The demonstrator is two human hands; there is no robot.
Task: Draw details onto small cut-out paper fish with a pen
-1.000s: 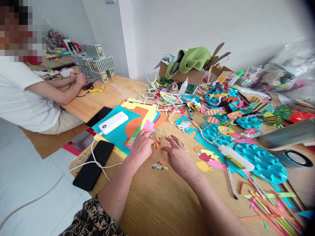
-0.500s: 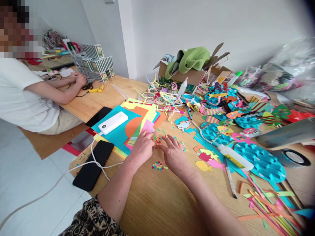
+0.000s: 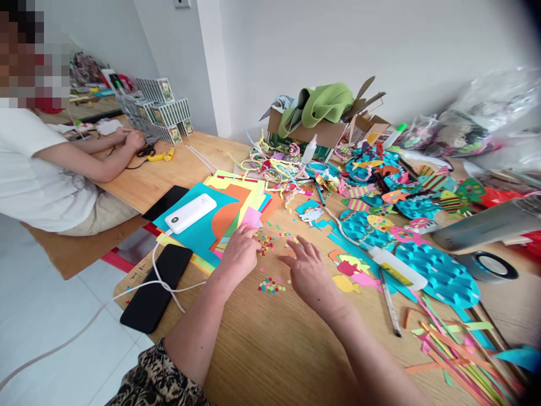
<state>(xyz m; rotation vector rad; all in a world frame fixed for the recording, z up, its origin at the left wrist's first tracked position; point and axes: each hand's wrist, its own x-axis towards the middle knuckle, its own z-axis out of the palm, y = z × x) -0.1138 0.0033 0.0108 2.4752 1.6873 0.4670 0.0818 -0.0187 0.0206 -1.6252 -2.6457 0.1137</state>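
Observation:
Small round paper dots (image 3: 265,243) in mixed colours lie in a loose pile on the wooden table between my two hands. My left hand (image 3: 240,248) rests at the pile's left side, fingers loosely bent, beside a pink paper square (image 3: 252,217); nothing shows in its grasp. To the right, my right hand (image 3: 307,264) hovers over or touches scattered dots, its fingers spread and holding nothing. A second group of dots (image 3: 271,286) lies nearer to me. Cut-out paper fish (image 3: 349,268) are right of my right hand.
Coloured paper sheets (image 3: 198,225) carry a white power bank (image 3: 191,213), its cable crossing a black phone (image 3: 156,290). Right are a glue bottle (image 3: 399,268), pen (image 3: 389,304), blue egg trays (image 3: 439,273), tape roll (image 3: 490,265) and paper strips (image 3: 460,361). A person (image 3: 46,169) sits left.
My right hand has drawn back to the right, away from the dot pile, widening the gap between my hands. My left hand stays by the pile, its fingers a little more bent. The view has shifted slightly.

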